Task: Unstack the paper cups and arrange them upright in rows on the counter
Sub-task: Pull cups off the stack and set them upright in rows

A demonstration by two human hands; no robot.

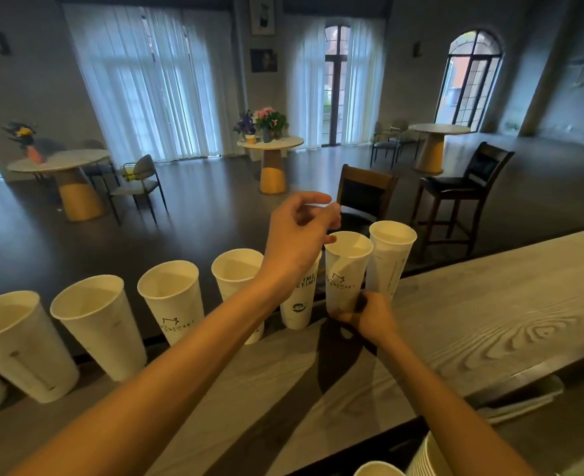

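Note:
Several white paper cups stand upright in a row along the far edge of the grey wood-grain counter [489, 324]. My right hand [369, 317] grips the base of one printed cup [345, 269], second from the right end. Just right of it stands the end cup [390, 255]. My left hand [300, 231] hovers over the row above a cup with green print [300, 304], fingers loosely curled and holding nothing. Further left are the other cups [170, 297], [94, 321], [15, 345].
A stack of cup rims [431, 458] and one more cup [379, 470] show at the bottom right. A flat tray [524, 403] lies below the counter's near edge. Beyond the counter stand two dark bar chairs [366, 197], [462, 190] and round tables.

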